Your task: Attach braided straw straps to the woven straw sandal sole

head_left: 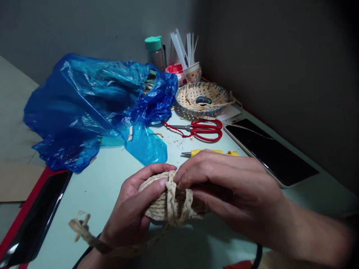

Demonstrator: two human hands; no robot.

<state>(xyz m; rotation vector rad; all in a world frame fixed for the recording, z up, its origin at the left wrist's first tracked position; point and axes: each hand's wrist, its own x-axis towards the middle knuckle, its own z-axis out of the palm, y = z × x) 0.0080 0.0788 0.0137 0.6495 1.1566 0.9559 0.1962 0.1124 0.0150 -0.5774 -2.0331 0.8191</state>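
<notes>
Between my hands is a small woven straw piece [157, 207] made of coiled, braided cord, with braided straps [171, 198] crossing over it. My left hand [131, 203] wraps round its left side, thumb pressed on top by the strap. My right hand [232, 186] is closed at the right side, its fingertips pinching at the upper strap; what exactly they grip is partly hidden. A loose braided tail [92, 239] hangs from below the piece, passes over my left wrist and ends in a knot at the left.
Beyond my hands lie a yellow-handled awl-like tool [195, 152], red scissors [207, 130] and a dark tablet [275, 149]. Behind are a woven basket [182, 106] holding a thread spool [203, 100], a cup of straws [193, 73], a bottle [155, 56] and a blue plastic bag [84, 101].
</notes>
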